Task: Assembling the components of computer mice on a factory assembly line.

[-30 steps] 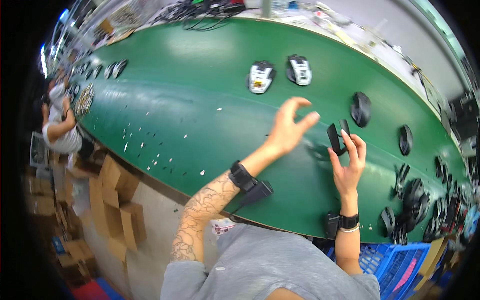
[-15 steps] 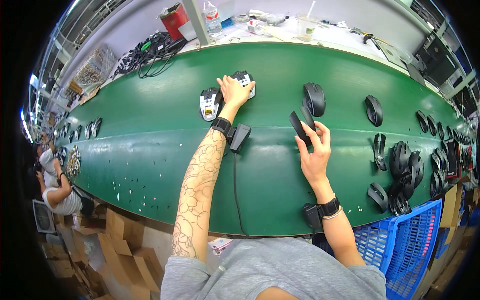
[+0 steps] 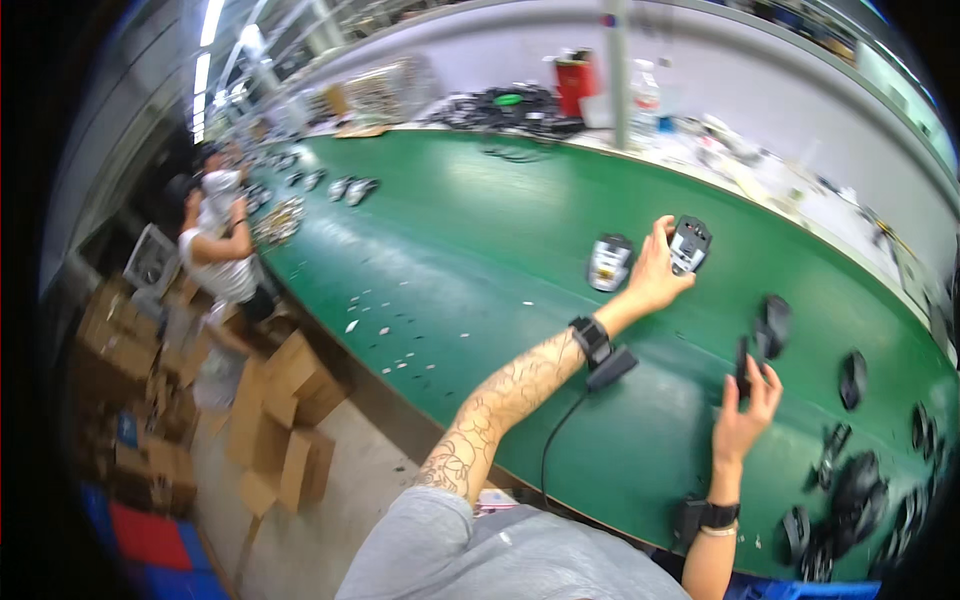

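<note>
At the mid right, my left hand (image 3: 652,278) has its fingers and thumb round the sides of a computer mouse (image 3: 691,240) whose top shell is off, its grey-white inside showing. A second opened mouse (image 3: 609,263) lies just left of that hand. My right hand (image 3: 742,425), nearer to me, pinches a dark curved mouse shell piece (image 3: 743,368) upright between thumb and fingers; motion blurs its outline. A closed black mouse (image 3: 774,322) rests on the green table just beyond the right hand.
Black mouse shells (image 3: 858,495) are heaped at the near right of the green table (image 3: 470,270). Small white scraps (image 3: 385,330) lie left. A cable (image 3: 548,455) runs from my left wrist device. Another person (image 3: 220,250) stands far left, near cardboard boxes (image 3: 275,400).
My view has swung left, so the table and both hands appear farther right. The left hand is still at the opened mouse, and the right hand still holds the dark piece.
</note>
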`<state>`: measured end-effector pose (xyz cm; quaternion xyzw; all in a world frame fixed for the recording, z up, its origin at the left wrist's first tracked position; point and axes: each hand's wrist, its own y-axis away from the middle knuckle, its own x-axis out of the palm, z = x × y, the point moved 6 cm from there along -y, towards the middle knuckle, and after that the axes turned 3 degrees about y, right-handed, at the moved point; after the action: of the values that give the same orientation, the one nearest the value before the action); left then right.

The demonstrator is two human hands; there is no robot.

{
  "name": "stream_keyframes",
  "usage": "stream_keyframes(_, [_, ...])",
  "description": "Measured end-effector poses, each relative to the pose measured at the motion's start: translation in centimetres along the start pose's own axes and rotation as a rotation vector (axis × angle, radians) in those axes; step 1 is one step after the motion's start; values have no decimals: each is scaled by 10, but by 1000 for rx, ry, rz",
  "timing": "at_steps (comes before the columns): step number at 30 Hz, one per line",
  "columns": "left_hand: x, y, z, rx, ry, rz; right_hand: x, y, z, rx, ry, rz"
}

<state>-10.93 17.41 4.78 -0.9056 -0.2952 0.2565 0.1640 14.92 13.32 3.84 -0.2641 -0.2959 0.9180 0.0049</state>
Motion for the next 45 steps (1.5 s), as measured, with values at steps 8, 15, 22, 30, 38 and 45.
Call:
stream_keyframes(8, [-231, 131, -2, -252, -32, -466, 7, 6, -1, 1, -99, 71])
stream_keyframes(15, [-254, 226, 57, -401, -682, -403, 10, 8, -24, -42, -2, 85])
stream_keyframes(22, [-276, 208, 66, -515, -942, -381, 13, 6, -20, -40, -5, 90])
stream_keyframes(30, [-219, 103, -2, -43, -747, -364, 17, 4, -18, -39, 12, 112])
stream_keyframes(38, [-12, 99, -5, -31, -445, 253, 13, 8, -15, -65, 42, 153])
stream_keyframes(45, [0, 44, 37, -115, -449, -19, 0, 5, 15, -70, 85, 96])
